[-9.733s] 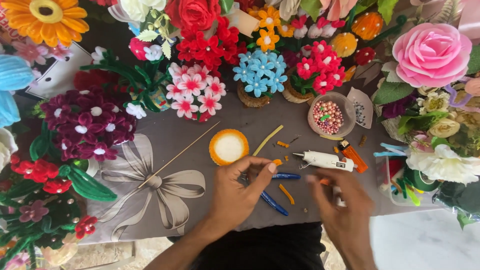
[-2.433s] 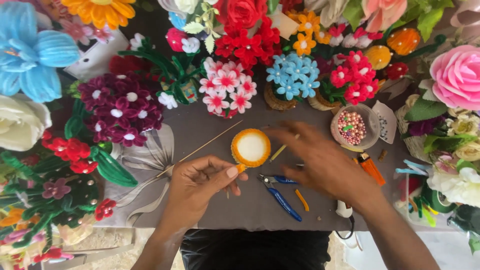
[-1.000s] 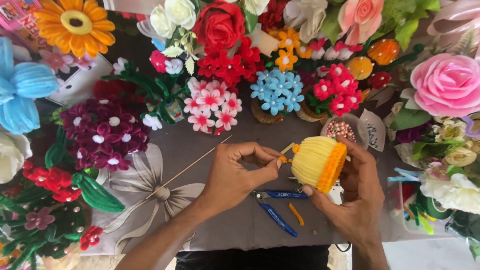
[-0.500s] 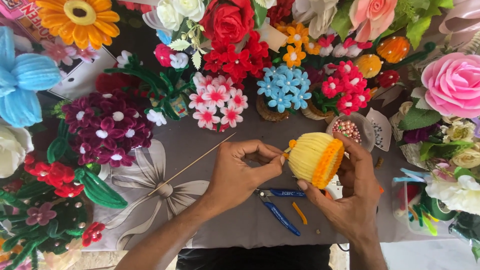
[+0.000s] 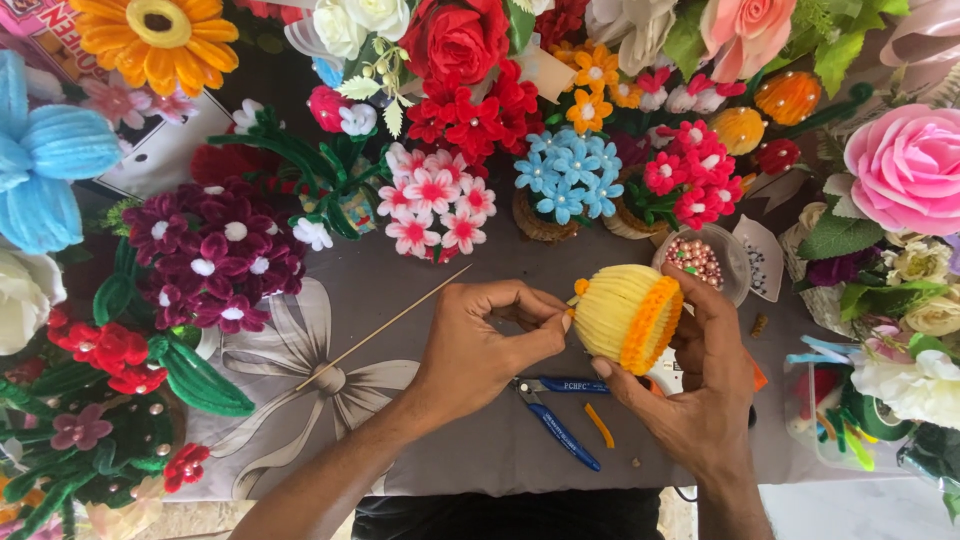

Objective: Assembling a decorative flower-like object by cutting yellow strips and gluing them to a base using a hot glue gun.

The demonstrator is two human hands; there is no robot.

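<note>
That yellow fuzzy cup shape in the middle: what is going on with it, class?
A person's right hand holds a yellow pipe-cleaner cup with an orange rim on its side above the grey table. The left hand pinches at its narrow end. Blue-handled pliers and a thin wooden stick lie on the table, and finished craft flowers stand all around.

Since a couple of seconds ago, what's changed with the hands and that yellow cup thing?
The right hand picked the yellow fuzzy cup with an orange rim up off the grey cloth and now holds it tipped on its side. The left hand moved in and pinches at its closed end. The blue-handled pliers, thin wooden stick and bead bowl stayed put.
</note>
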